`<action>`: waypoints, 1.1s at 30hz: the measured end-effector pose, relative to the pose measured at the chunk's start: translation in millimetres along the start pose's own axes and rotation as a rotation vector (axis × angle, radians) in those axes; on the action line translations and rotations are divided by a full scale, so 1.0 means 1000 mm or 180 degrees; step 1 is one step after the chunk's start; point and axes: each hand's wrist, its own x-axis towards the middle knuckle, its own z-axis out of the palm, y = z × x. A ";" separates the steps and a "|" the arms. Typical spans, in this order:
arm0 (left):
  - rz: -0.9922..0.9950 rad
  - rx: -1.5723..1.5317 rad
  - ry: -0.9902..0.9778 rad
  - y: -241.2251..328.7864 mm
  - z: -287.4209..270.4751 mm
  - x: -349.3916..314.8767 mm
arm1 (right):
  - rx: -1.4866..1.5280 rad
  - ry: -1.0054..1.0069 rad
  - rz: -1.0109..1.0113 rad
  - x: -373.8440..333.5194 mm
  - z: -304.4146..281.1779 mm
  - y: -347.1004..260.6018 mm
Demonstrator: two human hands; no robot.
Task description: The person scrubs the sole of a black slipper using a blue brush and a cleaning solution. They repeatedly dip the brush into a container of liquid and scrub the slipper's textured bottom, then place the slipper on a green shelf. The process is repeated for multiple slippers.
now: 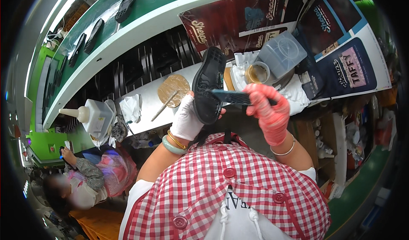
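Note:
A black shoe sole (pixel 207 84) is held up in front of my chest, its hollow inner side facing me and its long axis nearly upright. My left hand (pixel 187 120), in a white glove with bare fingertips, is closed around the sole's lower left edge, with some fingers behind it. My right hand (pixel 268 112), wrapped in a pinkish-red glove, grips a flat dark teal brush (pixel 233 97). The brush's far end reaches the inner face of the sole; its bristles are hard to make out. A small cup of amber liquid (pixel 257 72) stands just beyond my right hand.
A clear plastic tub (pixel 283 52) stands by the cup. On the white ledge lie a tan round pad (pixel 173 90) and a thin stick (pixel 164 106); a white squeeze bottle (pixel 91 115) is left. More soles (pixel 94 35) lie on the green conveyor (pixel 147 1). A person (pixel 89 176) sits at left.

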 end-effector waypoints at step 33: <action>0.0936 0.0214 -0.0112 -0.006 0.023 0.010 | -0.1824 0.0108 -0.0718 0.006 0.010 -0.019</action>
